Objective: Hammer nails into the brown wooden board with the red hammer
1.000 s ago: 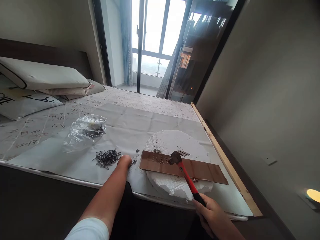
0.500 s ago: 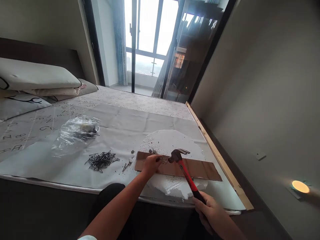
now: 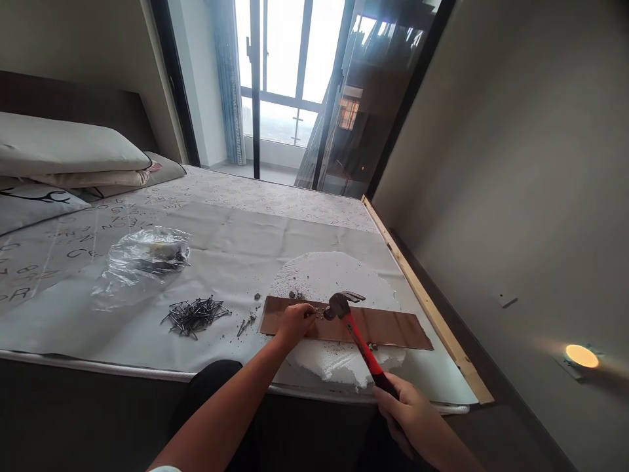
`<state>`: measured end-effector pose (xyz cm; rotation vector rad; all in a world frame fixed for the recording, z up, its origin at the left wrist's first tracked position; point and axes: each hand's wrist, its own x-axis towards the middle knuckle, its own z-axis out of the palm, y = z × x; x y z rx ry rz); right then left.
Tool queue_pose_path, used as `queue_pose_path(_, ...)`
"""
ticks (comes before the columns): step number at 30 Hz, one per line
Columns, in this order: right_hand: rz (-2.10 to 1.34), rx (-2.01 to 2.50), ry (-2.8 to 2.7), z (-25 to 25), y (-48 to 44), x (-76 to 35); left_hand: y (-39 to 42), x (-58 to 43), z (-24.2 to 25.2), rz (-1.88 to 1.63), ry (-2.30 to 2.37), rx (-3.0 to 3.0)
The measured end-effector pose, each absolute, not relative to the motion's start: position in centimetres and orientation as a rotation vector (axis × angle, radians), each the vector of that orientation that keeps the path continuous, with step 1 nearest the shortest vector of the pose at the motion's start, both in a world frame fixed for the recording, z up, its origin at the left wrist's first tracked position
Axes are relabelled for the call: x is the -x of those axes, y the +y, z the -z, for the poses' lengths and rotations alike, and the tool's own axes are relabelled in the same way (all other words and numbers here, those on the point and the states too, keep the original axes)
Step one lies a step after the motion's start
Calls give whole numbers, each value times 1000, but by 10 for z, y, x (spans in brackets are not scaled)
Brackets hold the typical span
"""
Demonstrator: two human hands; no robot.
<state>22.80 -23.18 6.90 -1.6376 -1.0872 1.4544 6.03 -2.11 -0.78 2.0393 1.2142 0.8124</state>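
A brown board [image 3: 388, 330] lies across a round white foam slab [image 3: 324, 275] on the bed. My left hand [image 3: 293, 321] rests on the board's left part, fingers pinched on something small I cannot make out. My right hand [image 3: 413, 419] grips the red and black handle of a claw hammer [image 3: 354, 328]. The hammer's head sits just right of my left fingertips, close over the board. A heap of dark nails [image 3: 192, 314] lies to the left of the board.
A crumpled clear plastic bag [image 3: 142, 262] lies further left on the grey sheet [image 3: 246, 242]. Pillows [image 3: 69, 154] are stacked at the far left. A wooden strip [image 3: 422, 301] runs along the bed's right edge. A round lamp [image 3: 581, 356] glows on the right.
My left hand went from beside the nail heap to the board and now pinches next to the hammer head. The hammer head has come a little closer to those fingers. The view drifted right.
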Motion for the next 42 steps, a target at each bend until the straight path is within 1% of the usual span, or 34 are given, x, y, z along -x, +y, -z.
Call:
queue_pose_path(8, -1469, 1654, -1114, -79, -230, -227, -21, -61, 9, -842, 1212, -2052)
queue_pose_path(15, -1470, 1653, -1106, -71, -232, -227, -20, -62, 9, -833, 1199, -2069)
queue_pose_path(23, -1411, 1694, -1220, -88, -219, -227, -19, -62, 15, -866, 1167, -2099)
queue_pose_path(27, -1324, 1725, -1302, -90, -211, -223, -18, -62, 17, -872, 1170, -2097)
queue_pose_path(32, -1376, 1780, -1274, -89, -207, -221, -18, -62, 19, -851, 1175, -2098)
queue_pose_path(37, -1274, 1784, -1289, -99, -206, -227, -18, -62, 17, -838, 1168, -2101)
queue_pose_path(42, -1364, 1824, -1307, -83, -203, -218, -21, -61, 14, -733, 1232, -2169)
